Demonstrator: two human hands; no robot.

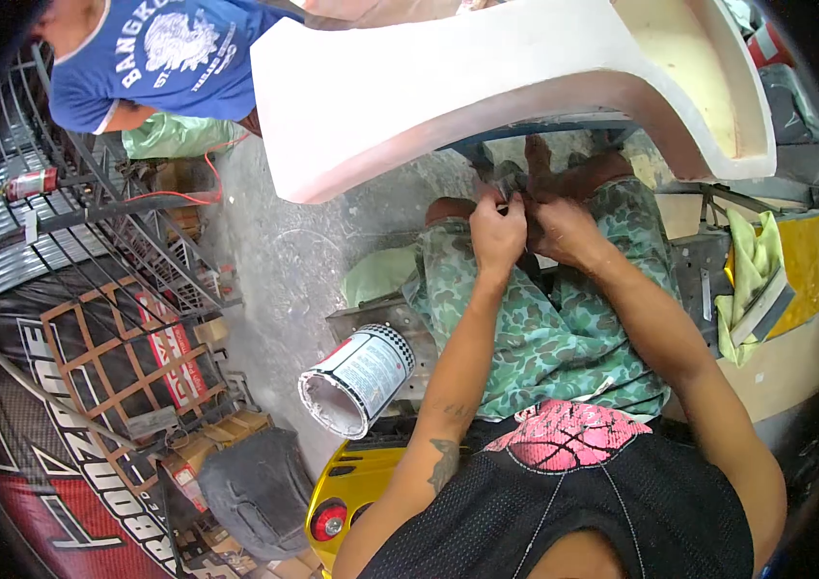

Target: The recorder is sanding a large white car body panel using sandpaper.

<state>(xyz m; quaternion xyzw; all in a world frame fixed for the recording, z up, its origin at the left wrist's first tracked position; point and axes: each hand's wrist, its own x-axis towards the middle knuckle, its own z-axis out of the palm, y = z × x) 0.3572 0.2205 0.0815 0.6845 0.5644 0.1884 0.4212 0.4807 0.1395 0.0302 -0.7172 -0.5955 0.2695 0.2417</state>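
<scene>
My left hand (499, 234) and my right hand (562, 230) are close together between my knees, below the near edge of a large white moulded panel (409, 82). The fingers of both hands are closed. A small dark grey piece seems to be at the fingertips, but its kind is too small and shadowed to tell. The panel is curved, with a cream-coloured hollow at its right end. Neither hand touches it.
A white paint can (356, 381) with a crusted rim lies tilted left of my thigh. On the right, a yellow-green cloth (752, 261) hangs beside a sanding block (764, 304). A person in a blue shirt (173, 58) is at the far left, near black metal racks (91, 212).
</scene>
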